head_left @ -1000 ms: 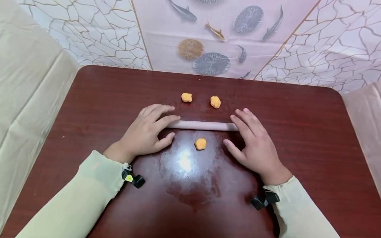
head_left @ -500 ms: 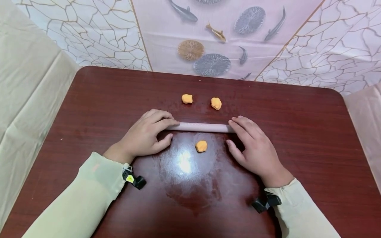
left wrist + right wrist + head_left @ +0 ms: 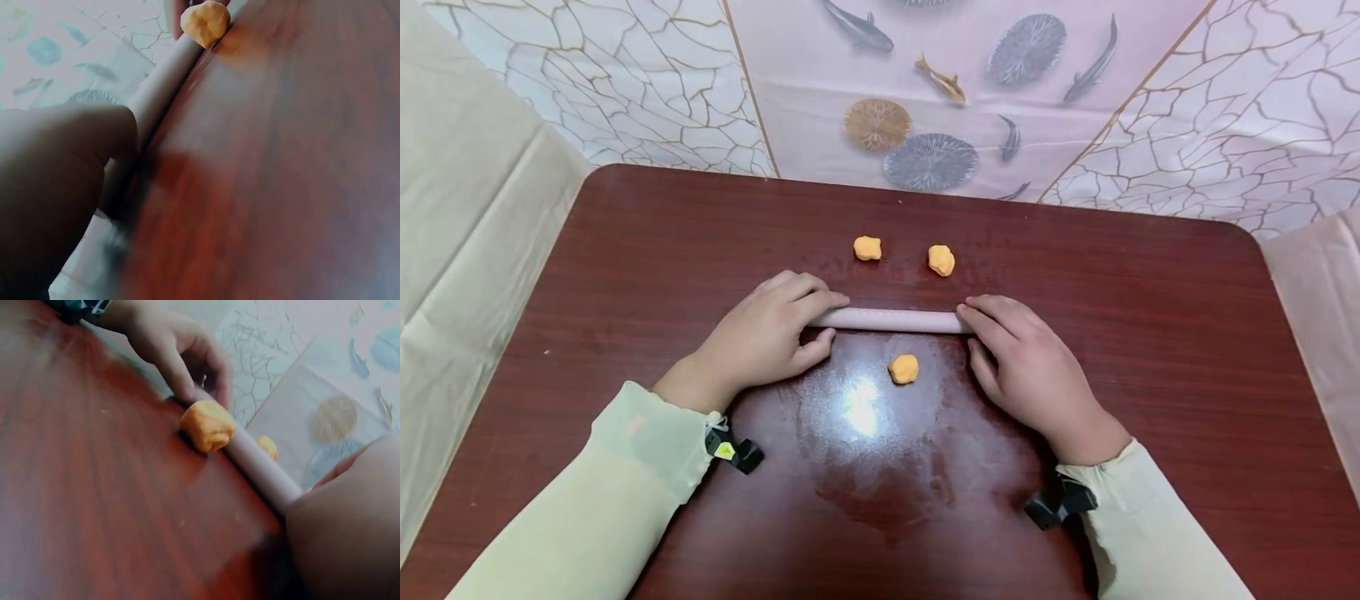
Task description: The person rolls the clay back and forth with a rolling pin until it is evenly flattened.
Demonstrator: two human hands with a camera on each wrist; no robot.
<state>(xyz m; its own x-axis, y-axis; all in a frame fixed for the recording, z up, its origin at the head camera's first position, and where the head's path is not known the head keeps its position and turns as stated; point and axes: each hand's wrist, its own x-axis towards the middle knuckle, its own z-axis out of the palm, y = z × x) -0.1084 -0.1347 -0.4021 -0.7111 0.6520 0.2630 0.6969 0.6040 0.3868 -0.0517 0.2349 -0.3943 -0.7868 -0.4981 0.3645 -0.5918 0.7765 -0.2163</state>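
A pale, straight rolling pin [image 3: 898, 320] lies across the table, with a row of tiny marks along it. My left hand [image 3: 766, 332] grips its left end, fingers over the top and thumb on the near side. At the other end, my right hand [image 3: 1028, 367] holds it the same way; both tips of the pin are hidden under the hands. One orange-yellow lump of clay [image 3: 903, 368] sits just on the near side of the pin. Beyond it lie two more clay lumps, a left one [image 3: 867, 248] and a right one [image 3: 941, 260].
The dark red-brown table [image 3: 1165, 333] is glossy, with smeared damp-looking marks and a bright reflection near its middle. Behind it hangs a patterned cloth [image 3: 820, 125] with fish and round leaves. A pale cloth [image 3: 467, 217] borders the left side.
Both hands have drawn slightly nearer the body and closed round the pin. The right hand has moved left along it, its thumb coming in against the pin. The clay lumps stay put.
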